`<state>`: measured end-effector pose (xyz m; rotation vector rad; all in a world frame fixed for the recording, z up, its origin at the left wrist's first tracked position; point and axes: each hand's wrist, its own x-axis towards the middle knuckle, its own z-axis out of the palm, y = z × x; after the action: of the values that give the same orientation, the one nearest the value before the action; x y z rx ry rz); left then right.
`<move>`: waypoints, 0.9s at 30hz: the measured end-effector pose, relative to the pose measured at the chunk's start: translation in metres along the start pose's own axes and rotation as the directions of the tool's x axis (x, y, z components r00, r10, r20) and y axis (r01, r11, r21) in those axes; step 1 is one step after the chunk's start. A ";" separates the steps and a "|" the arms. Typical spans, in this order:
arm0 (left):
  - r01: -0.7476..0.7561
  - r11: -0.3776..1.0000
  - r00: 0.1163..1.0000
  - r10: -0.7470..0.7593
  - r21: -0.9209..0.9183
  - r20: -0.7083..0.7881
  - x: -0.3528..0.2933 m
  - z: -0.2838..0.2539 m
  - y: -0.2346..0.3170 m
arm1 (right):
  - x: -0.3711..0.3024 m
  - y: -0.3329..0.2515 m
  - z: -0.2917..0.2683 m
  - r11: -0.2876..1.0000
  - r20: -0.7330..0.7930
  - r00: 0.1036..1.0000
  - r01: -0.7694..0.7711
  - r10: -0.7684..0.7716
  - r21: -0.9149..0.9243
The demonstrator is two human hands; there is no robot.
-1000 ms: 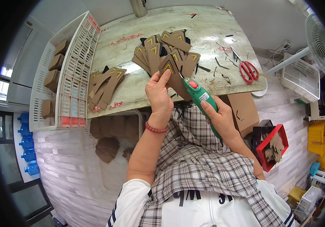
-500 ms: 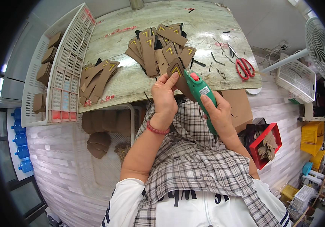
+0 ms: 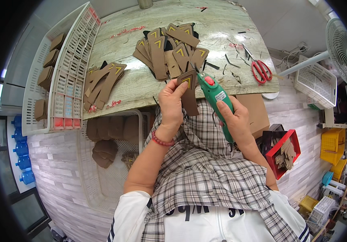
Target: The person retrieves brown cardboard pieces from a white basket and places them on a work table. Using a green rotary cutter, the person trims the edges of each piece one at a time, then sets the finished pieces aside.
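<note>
My left hand (image 3: 171,98) pinches a brown tab (image 3: 189,99) by its upper end, beside a yellow chevron mark. The tab hangs upright at the table's front edge. My right hand (image 3: 235,117) is wrapped round a green handheld electric tool (image 3: 213,91) with a red button. Its narrow tip points up and away, just right of the tab's top; whether it touches cannot be made out. Beyond both hands lies a fanned pile of similar brown tabs (image 3: 157,52). A smaller pile of tabs (image 3: 105,82) lies at the left of the table.
Red-handled scissors (image 3: 261,71) lie at the table's right, near scattered black scraps (image 3: 232,61). A white plastic crate (image 3: 71,80) with brown pieces stands left. Below the table are another white crate (image 3: 113,183), a red box (image 3: 277,171) of tabs and a cardboard box (image 3: 256,115). A fan (image 3: 345,56) stands right.
The tab has swung from a slant to nearly upright and dropped slightly, with my left hand lower. The tool has shifted slightly right, so its tip now shows beside the tab.
</note>
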<state>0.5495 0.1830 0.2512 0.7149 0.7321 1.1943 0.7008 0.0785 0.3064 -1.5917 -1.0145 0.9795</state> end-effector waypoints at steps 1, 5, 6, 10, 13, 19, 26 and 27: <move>-0.011 1.000 1.000 0.011 0.005 0.008 0.001 -0.002 0.002 | 0.000 0.002 0.000 1.000 -0.002 1.000 0.015 -0.015 -0.004; -0.068 0.995 0.997 0.066 0.068 0.026 0.004 -0.004 0.009 | -0.001 0.003 0.001 1.000 -0.005 1.000 0.019 -0.019 -0.013; -0.069 0.994 0.997 0.066 0.080 0.036 0.005 -0.005 0.011 | -0.002 0.003 0.001 1.000 -0.006 1.000 0.007 -0.007 -0.006; -0.087 0.989 0.995 0.080 0.122 0.061 0.005 -0.007 0.017 | -0.002 0.001 0.000 1.000 0.001 1.000 -0.003 0.003 -0.020; -0.095 0.984 0.993 0.083 0.149 0.086 0.008 -0.012 0.019 | -0.002 0.001 0.000 1.000 0.011 1.000 -0.004 0.005 -0.018; -0.119 0.969 0.989 0.096 0.216 0.117 0.009 -0.017 0.024 | -0.003 -0.001 0.001 0.999 0.025 1.000 -0.017 0.018 -0.039; -0.131 0.955 0.981 0.087 0.265 0.171 0.015 -0.030 0.030 | -0.004 0.002 0.001 0.998 0.040 0.999 -0.017 0.020 -0.065; -0.129 0.953 0.981 0.083 0.272 0.175 0.016 -0.030 0.030 | -0.004 0.003 0.002 0.998 0.044 0.999 -0.014 0.017 -0.064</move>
<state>0.5114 0.2080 0.2562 1.0893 0.7426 1.1242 0.6982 0.0743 0.3038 -1.6386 -1.0748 1.0054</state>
